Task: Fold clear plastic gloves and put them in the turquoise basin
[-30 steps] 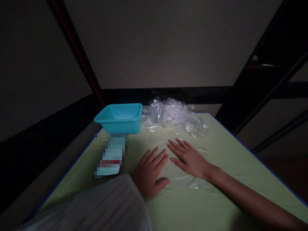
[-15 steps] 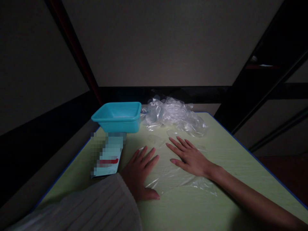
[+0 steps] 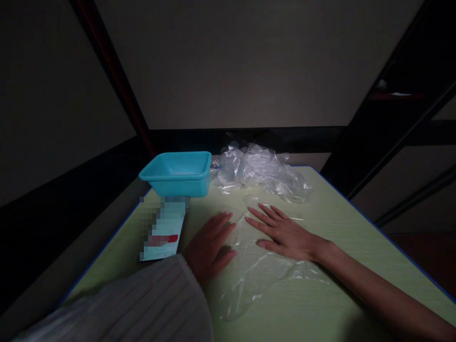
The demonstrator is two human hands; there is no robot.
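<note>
A clear, thin plastic glove or film (image 3: 249, 280) is spread on the pale green table (image 3: 270, 313), its outline hard to make out. My right hand (image 3: 285, 235) lies palm down on its upper right part, fingers stretched out. At the film's left edge is my left hand (image 3: 211, 244), its fingers apart and slightly bent, holding nothing. Behind both hands sits a heap of crumpled clear plastic (image 3: 260, 171).
A turquoise basin (image 3: 178, 177) stands at the back left of the table. In front of it lies a phone-like flat device (image 3: 169, 228), partly pixelated, close to my left sleeve. A wall panel rises behind the table.
My left hand has lifted a little, and its thumb has moved up toward the fingers, uncovering the film's lower left part. My right hand stays flat. The view has shifted slightly.
</note>
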